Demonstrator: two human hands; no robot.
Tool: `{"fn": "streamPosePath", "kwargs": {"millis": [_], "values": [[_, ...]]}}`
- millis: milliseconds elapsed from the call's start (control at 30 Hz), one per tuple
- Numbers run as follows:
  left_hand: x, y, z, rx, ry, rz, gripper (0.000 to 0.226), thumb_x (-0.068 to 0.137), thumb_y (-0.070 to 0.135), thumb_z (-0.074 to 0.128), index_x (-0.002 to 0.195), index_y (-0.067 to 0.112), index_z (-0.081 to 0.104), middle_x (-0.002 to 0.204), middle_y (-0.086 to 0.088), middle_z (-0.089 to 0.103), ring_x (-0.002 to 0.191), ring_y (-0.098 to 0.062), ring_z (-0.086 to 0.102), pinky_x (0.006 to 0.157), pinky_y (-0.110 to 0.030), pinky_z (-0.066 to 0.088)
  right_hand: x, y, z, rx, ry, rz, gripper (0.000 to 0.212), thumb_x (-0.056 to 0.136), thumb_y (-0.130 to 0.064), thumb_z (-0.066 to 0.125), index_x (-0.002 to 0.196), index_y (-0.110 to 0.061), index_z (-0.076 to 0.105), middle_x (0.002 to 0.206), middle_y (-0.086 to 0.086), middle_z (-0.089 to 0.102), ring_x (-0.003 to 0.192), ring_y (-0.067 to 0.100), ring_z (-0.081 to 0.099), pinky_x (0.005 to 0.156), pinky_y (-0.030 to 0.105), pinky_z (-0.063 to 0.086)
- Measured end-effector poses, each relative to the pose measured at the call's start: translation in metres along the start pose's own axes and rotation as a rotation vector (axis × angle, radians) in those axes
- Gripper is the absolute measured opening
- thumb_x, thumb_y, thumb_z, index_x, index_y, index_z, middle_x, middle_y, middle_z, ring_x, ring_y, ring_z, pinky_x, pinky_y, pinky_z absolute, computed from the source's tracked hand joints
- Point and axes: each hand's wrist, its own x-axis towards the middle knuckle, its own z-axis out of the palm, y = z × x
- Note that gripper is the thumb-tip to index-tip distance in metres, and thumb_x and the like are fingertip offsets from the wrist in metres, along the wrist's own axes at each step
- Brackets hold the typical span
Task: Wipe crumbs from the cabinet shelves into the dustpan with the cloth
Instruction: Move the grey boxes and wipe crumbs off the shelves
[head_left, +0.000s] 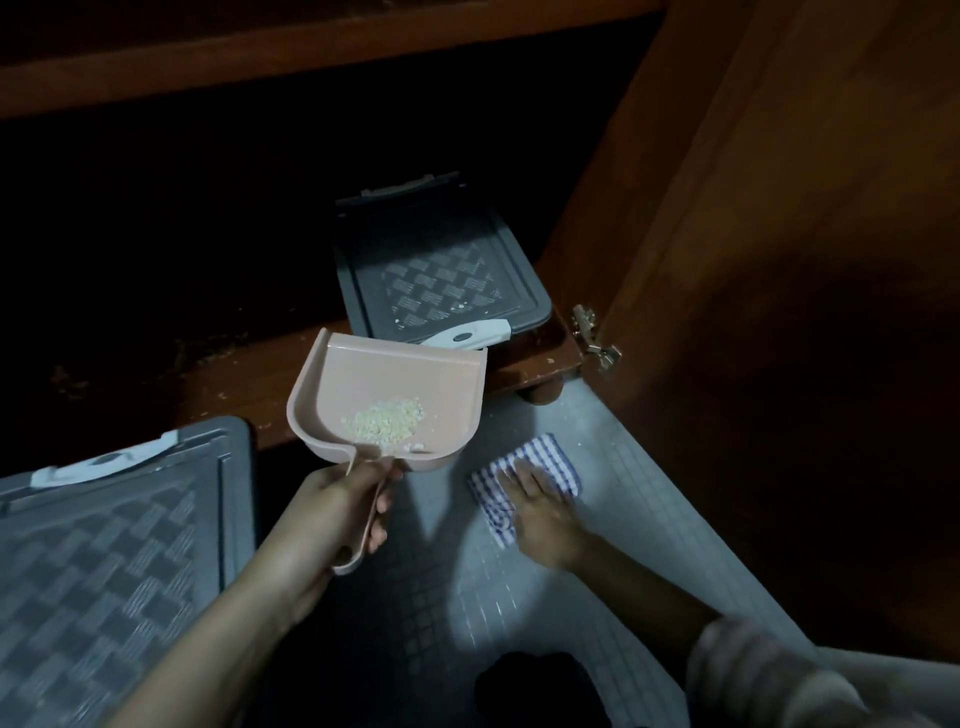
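My left hand (340, 512) grips the handle of a pink dustpan (441, 374) and holds it in the air at the front edge of the bottom cabinet shelf (156, 364). A pile of pale crumbs (384, 421) lies in the pan near the handle. A blue-and-white checked cloth (550, 457) lies on the tiled floor (649, 519) to the right of the pan. My right hand (540, 512) lies flat on the cloth, fingers stretched out. A few crumbs speckle the dark shelf.
A dark grey storage box lid (441, 270) with a white latch sits on the shelf at the right, with specks on it. A second grey box (114, 545) stands at lower left. The open wooden cabinet door (779, 260) rises on the right, hinge near the floor.
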Motion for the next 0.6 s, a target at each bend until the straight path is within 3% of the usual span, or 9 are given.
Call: {"fn": "streamPosePath", "kwargs": {"millis": [67, 100, 167, 233, 300, 367, 433, 533, 600], "values": [[-0.008, 0.008, 0.004, 0.001, -0.03, 0.002, 0.026, 0.096, 0.017, 0.042, 0.077, 0.003, 0.052, 0.042, 0.002, 0.043, 0.026, -0.011, 0.035, 0.027, -0.015, 0.027, -0.019, -0.026, -0.041, 0.384, 0.156, -0.013, 0.052, 0.101, -0.024, 0.035, 0.15, -0.017, 0.016, 0.152, 0.005, 0.026, 0.14, 0.02, 0.024, 0.109, 0.02, 0.016], [-0.014, 0.012, 0.006, -0.001, -0.054, 0.003, 0.025, 0.096, 0.018, 0.042, 0.078, 0.003, 0.052, 0.042, 0.002, 0.042, 0.025, -0.011, 0.035, 0.027, -0.015, 0.027, -0.031, -0.038, -0.067, 0.635, 0.21, 0.024, 0.051, 0.101, -0.025, 0.038, 0.149, -0.019, 0.021, 0.143, 0.003, 0.039, 0.131, 0.021, 0.038, 0.105, 0.021, 0.027], [-0.031, 0.025, 0.012, 0.004, -0.123, 0.004, 0.024, 0.096, 0.018, 0.042, 0.079, 0.004, 0.052, 0.043, 0.002, 0.042, 0.026, -0.011, 0.034, 0.027, -0.015, 0.026, -0.061, -0.057, -0.115, 1.123, 0.245, 0.053, 0.053, 0.099, -0.031, 0.042, 0.148, -0.029, 0.022, 0.126, -0.001, 0.052, 0.108, 0.025, 0.055, 0.093, 0.04, 0.049], [-0.056, 0.042, 0.02, 0.024, -0.191, 0.029, 0.024, 0.096, 0.017, 0.041, 0.079, 0.005, 0.052, 0.043, 0.001, 0.041, 0.026, -0.011, 0.034, 0.028, -0.012, 0.026, -0.101, -0.07, -0.155, 1.452, 0.268, -0.015, 0.053, 0.096, -0.036, 0.043, 0.146, -0.036, 0.024, 0.129, 0.007, 0.054, 0.096, 0.027, 0.064, 0.068, 0.042, 0.059], [-0.081, 0.058, 0.027, 0.045, -0.247, 0.064, 0.023, 0.096, 0.016, 0.041, 0.079, 0.005, 0.052, 0.043, 0.001, 0.041, 0.026, -0.011, 0.034, 0.028, -0.011, 0.025, -0.139, -0.078, -0.178, 1.6, 0.297, -0.081, 0.052, 0.095, -0.035, 0.046, 0.143, -0.039, 0.028, 0.126, 0.014, 0.059, 0.079, 0.022, 0.071, 0.054, 0.036, 0.058], [-0.107, 0.072, 0.035, 0.079, -0.302, 0.089, 0.023, 0.095, 0.017, 0.041, 0.078, 0.006, 0.052, 0.044, 0.001, 0.041, 0.026, -0.011, 0.034, 0.028, -0.011, 0.025, -0.171, -0.082, -0.189, 1.652, 0.329, -0.127, 0.049, 0.095, -0.026, 0.049, 0.138, -0.042, 0.031, 0.121, 0.01, 0.061, 0.069, 0.02, 0.072, 0.051, 0.033, 0.056], [-0.14, 0.082, 0.045, 0.131, -0.35, 0.109, 0.023, 0.095, 0.019, 0.042, 0.079, 0.006, 0.052, 0.044, 0.0, 0.042, 0.026, -0.011, 0.036, 0.028, -0.011, 0.027, -0.208, -0.081, -0.194, 1.667, 0.376, -0.174, 0.05, 0.095, -0.018, 0.05, 0.135, -0.043, 0.032, 0.122, 0.008, 0.061, 0.074, 0.022, 0.072, 0.052, 0.032, 0.056], [-0.184, 0.087, 0.057, 0.188, -0.405, 0.119, 0.029, 0.091, 0.025, 0.047, 0.081, 0.0, 0.06, 0.047, -0.007, 0.051, 0.03, -0.016, 0.046, 0.031, -0.016, 0.036, -0.254, -0.074, -0.195, 1.675, 0.494, -0.181, 0.053, 0.095, -0.011, 0.049, 0.139, -0.036, 0.034, 0.124, 0.006, 0.061, 0.099, 0.029, 0.065, 0.053, 0.031, 0.056], [-0.206, 0.086, 0.068, 0.237, -0.421, 0.11, 0.043, 0.091, 0.036, 0.047, 0.088, -0.001, 0.067, 0.06, -0.016, 0.063, 0.04, -0.023, 0.055, 0.037, -0.023, 0.044, -0.286, -0.065, -0.192, 1.661, 0.589, -0.168, 0.054, 0.095, -0.011, 0.049, 0.142, -0.032, 0.034, 0.121, 0.002, 0.062, 0.103, 0.028, 0.064, 0.053, 0.031, 0.057]]}}
